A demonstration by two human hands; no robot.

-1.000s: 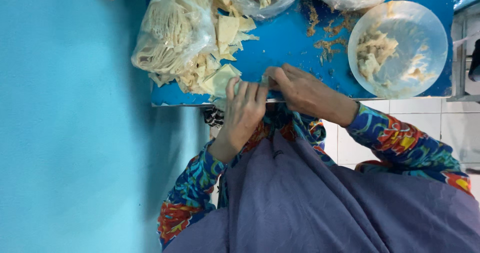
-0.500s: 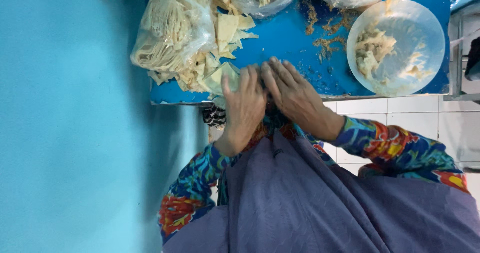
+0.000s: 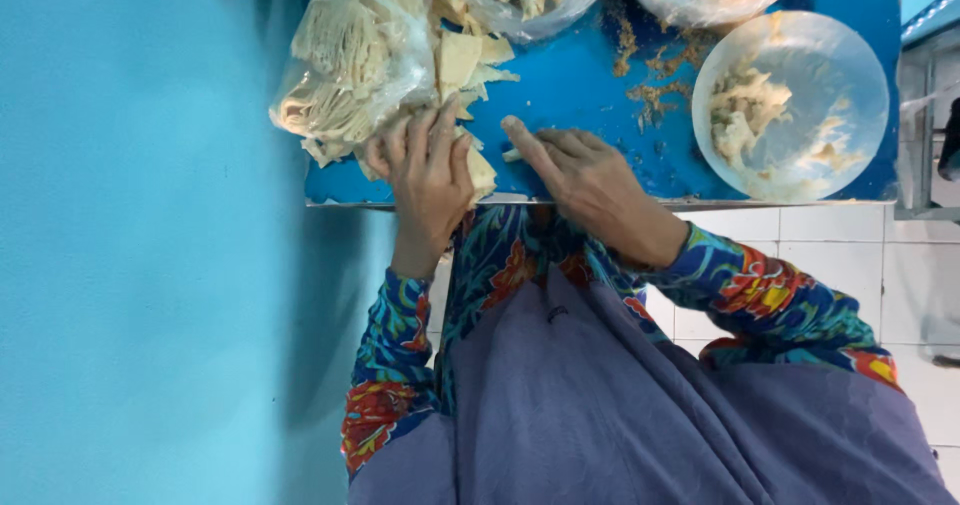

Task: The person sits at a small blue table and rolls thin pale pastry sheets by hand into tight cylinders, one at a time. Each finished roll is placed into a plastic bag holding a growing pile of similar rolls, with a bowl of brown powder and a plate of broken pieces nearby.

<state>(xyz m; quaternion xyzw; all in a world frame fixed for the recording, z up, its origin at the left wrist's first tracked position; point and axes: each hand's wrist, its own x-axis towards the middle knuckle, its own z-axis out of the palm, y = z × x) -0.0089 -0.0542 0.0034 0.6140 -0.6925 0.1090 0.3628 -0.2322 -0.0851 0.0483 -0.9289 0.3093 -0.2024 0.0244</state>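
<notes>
- Resting palm-down, the left hand [image 3: 428,180] presses on a pile of pale yellow, flat cut pieces of dough-like sheet [image 3: 462,65], its fingers spread over the near edge of the pile; whether the fingers pinch a piece underneath cannot be told from this view.
- Just to the right, the right hand [image 3: 585,170] lies on the blue tabletop [image 3: 570,85] with the forefinger stretched toward a small pale scrap [image 3: 512,154] at its tip, the hand loose and clasping nothing that shows.
- That scrap sits between the two hands, nearer the right one, at the pile's right edge.
- Beyond the pile lies a clear plastic bag stuffed with thin pale strips [image 3: 345,70], touching the pile.
- Brown crumbs [image 3: 650,85] are scattered further right.
- A round clear plastic bowl holding a few pale pieces [image 3: 790,105] stands well apart at the table's right end.
</notes>
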